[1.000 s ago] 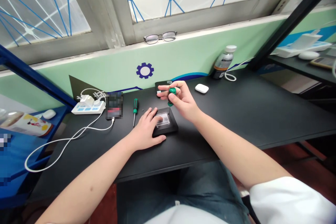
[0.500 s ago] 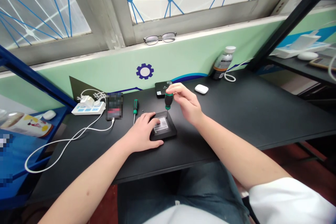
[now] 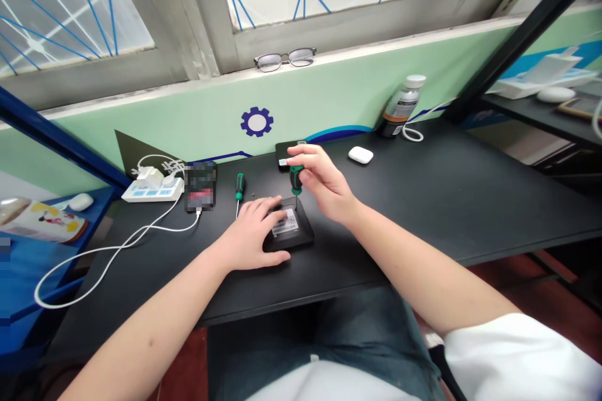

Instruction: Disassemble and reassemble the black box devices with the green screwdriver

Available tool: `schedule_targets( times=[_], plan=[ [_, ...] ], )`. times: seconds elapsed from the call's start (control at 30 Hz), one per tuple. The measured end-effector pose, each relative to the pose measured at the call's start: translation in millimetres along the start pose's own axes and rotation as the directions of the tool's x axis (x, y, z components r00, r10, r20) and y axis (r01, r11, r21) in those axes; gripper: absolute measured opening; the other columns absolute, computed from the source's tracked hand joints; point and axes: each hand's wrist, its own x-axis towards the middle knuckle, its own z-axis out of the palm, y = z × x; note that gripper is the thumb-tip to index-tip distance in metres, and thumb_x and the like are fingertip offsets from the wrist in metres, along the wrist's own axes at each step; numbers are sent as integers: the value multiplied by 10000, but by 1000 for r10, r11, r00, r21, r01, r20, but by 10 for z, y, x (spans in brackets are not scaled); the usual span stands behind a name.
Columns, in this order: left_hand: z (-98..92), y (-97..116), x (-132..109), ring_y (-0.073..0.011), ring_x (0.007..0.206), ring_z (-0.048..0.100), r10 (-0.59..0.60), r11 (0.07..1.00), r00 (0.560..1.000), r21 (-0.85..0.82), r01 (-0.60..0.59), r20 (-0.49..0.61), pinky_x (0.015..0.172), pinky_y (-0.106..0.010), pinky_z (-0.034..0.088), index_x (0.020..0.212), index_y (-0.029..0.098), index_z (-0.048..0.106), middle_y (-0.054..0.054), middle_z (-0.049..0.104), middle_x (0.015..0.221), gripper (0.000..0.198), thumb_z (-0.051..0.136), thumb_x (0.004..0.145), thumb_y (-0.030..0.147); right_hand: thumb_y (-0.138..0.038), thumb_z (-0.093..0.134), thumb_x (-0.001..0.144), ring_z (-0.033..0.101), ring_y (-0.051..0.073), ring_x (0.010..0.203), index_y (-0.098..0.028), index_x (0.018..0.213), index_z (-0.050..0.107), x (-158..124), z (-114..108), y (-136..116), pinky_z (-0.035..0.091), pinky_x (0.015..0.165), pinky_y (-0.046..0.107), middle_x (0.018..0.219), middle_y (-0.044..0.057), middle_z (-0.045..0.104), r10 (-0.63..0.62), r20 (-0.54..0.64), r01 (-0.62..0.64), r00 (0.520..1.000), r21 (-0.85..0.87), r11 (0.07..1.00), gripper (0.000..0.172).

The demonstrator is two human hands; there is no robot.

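A flat black case (image 3: 303,235) with a white printed label lies on the black desk. My left hand (image 3: 251,232) spans its left side, fingers at the far edge and on the label, thumb along the near edge. My right hand (image 3: 327,185) has its fingers around the top of a green and black screwdriver (image 3: 296,182). The screwdriver stands nearly upright, its thin shaft meeting the case near the far right corner. My left hand partly covers the case. A second green and black screwdriver (image 3: 240,187) lies left of it, its shaft running toward my left hand.
Behind my right hand lies a black box (image 3: 283,153). Farther right are a white earbud case (image 3: 360,155) and a bottle (image 3: 402,106). A phone (image 3: 200,187) and a white power strip (image 3: 153,190) with a looping cable occupy the left. Glasses (image 3: 285,60) rest on the sill.
The view has shifted slightly. My right hand's fingers have shifted around the screwdriver's handle, covering more of its top. My left hand keeps its place on the case.
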Motion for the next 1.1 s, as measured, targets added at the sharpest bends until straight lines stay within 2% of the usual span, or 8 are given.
schedule_targets(
  times=[0.13,0.23,0.4,0.5,0.6,0.8,0.97,1.1],
  plan=[
    [-38,-14,-10,-363,1371,603,68,997,987,32,-64,-143,1171,-579,449,1317,235,696,-165,653,1485,399,666,982,448,-473,478,1111,656,240,1065,-336,1197,767,19,-15,28,642,856,443,1103,83,632,-93,-55,88,994,-88,992,331],
    [-43,-36,-11,-297,1223,692,75,996,967,67,-60,-244,1086,-509,515,1167,223,736,-145,741,1304,241,556,1050,333,-427,500,1114,692,229,1067,-325,1184,760,12,-9,7,632,927,450,1148,71,696,-88,-52,87,995,-24,996,288],
    [-27,-85,0,-275,1150,721,54,995,962,96,-29,-269,986,-461,576,1070,231,748,-129,756,1222,214,538,1055,271,-504,655,1039,766,236,1123,-287,1199,664,-18,26,-41,649,987,444,1246,80,780,64,3,-64,998,136,989,269],
    [-19,-97,10,-273,1141,731,59,993,952,116,-25,-302,968,-450,593,1070,220,744,-129,756,1208,207,542,1057,263,-461,835,921,798,196,994,-296,1142,572,-35,54,-26,657,970,414,1261,60,795,73,-2,-72,997,175,982,382],
    [-13,-102,14,-259,1089,751,84,988,940,148,-36,-331,931,-412,608,1054,197,737,-129,765,1178,208,536,1064,249,-413,810,952,790,173,952,-310,1138,522,-42,58,-2,652,937,395,1268,47,795,62,31,-67,998,173,983,357],
    [27,-172,-35,-165,721,747,4,985,934,162,57,-356,664,-283,554,1045,199,725,-34,806,911,210,519,1061,234,-432,608,1071,656,258,1251,-313,1230,672,-19,0,-2,613,941,444,1395,106,646,-32,27,32,999,5,999,209],
    [41,-184,-59,-161,688,750,-7,977,945,200,77,-326,622,-271,503,961,213,718,-10,813,840,242,503,1059,264,-411,564,1092,661,229,1009,-325,1180,758,19,-19,-38,602,889,460,1109,72,643,-103,-42,99,994,-84,991,230],
    [27,-147,-63,-148,567,700,-38,972,944,208,111,-329,567,-267,456,1040,209,730,23,772,712,217,524,1046,278,-406,570,1094,705,229,1040,-306,1113,763,26,-14,-65,595,928,453,1097,64,724,-84,-74,85,994,8,996,218]
  ],
)
